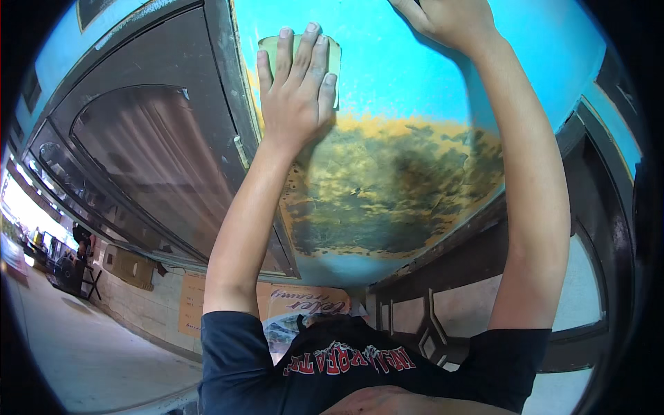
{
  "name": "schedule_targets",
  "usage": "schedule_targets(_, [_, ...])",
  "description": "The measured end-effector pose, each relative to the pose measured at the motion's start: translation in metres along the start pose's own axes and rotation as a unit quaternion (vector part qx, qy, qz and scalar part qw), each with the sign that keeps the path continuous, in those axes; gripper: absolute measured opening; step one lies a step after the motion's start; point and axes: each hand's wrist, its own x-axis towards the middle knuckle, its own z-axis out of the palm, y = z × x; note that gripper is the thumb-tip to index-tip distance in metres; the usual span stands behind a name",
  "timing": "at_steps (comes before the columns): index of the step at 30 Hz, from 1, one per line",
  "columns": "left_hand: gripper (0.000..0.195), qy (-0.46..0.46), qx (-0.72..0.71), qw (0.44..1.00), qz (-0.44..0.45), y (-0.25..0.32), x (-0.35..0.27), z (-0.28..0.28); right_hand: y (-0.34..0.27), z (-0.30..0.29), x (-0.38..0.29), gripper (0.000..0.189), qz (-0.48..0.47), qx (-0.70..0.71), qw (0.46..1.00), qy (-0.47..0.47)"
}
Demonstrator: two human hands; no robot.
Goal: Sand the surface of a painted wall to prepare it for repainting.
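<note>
My left hand (295,91) lies flat with its fingers spread over a pale yellow-green sheet (334,58), which looks like sandpaper. It presses the sheet against a turquoise painted wall (394,67), close to a dark door frame. Below the hand, a broad patch of worn paint (373,181) shows yellow-orange and blackish, with cracked and flaking spots. At the top edge my right hand (451,21) is near or against the wall, its fingers mostly cut off by the frame. A small dark bit shows beside its thumb; whether the hand holds something is hidden.
To the left stands a dark door (140,129) with an arched, curtained glass panel. A dark wooden frame with pale panes (467,306) is on the right. Low down lie a printed orange banner (306,298) and a beige plastic stool (128,266) on the floor (98,353).
</note>
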Motion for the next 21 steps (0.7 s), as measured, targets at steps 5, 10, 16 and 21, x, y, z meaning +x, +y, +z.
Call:
schedule_targets(5, [0.051,-0.019,-0.009,1.000,-0.020,-0.003,-0.043,0.003,-0.003,0.000,0.005,0.055,0.005,0.007,1.000,-0.011])
schedule_targets(10, [0.051,-0.013,-0.005,1.000,-0.010,-0.017,-0.018,-0.008,-0.008,0.002,0.005,0.055,0.018,-0.012,1.000,-0.019])
schedule_targets(16, [0.051,-0.023,-0.027,0.999,-0.027,-0.009,-0.044,-0.004,-0.008,0.005,0.006,0.056,0.014,-0.027,1.000,-0.008])
schedule_targets(21, [0.050,-0.027,-0.005,1.000,-0.015,-0.010,-0.031,-0.005,-0.004,0.011,0.004,0.056,0.021,-0.030,0.999,-0.008])
